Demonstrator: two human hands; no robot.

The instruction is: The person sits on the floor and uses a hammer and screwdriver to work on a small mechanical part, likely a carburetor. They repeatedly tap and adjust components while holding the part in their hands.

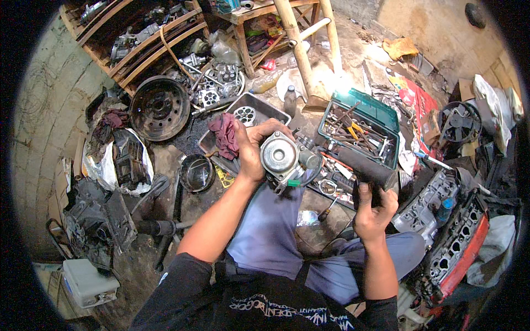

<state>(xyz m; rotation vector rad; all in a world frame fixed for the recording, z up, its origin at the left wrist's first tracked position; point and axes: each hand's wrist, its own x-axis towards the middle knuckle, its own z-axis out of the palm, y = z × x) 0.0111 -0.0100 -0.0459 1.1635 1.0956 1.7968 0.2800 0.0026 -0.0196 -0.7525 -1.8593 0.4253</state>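
My left hand (254,149) grips a silver metal part (280,154) resembling a carburetor, with a round domed cap and a green fitting. A crumpled maroon rag (223,135) is beside that hand, behind the thumb. My right hand (375,207) is apart from the part, fingers partly curled and separated, with nothing clearly in them. Just beyond it is a dark cylinder (361,168) in front of an open green toolbox (386,118) full of tools. A tray of small tools (334,185) lies between my hands, partly hidden, and a screwdriver (326,212) lies nearby.
A gray bin (279,110), steel wheel (160,108) and round black pan (196,174) sit ahead and left. Greasy engine parts (99,209) lie left, cylinder heads (452,248) right. Wooden shelves (149,30) and a bamboo ladder (301,55) stand at the back.
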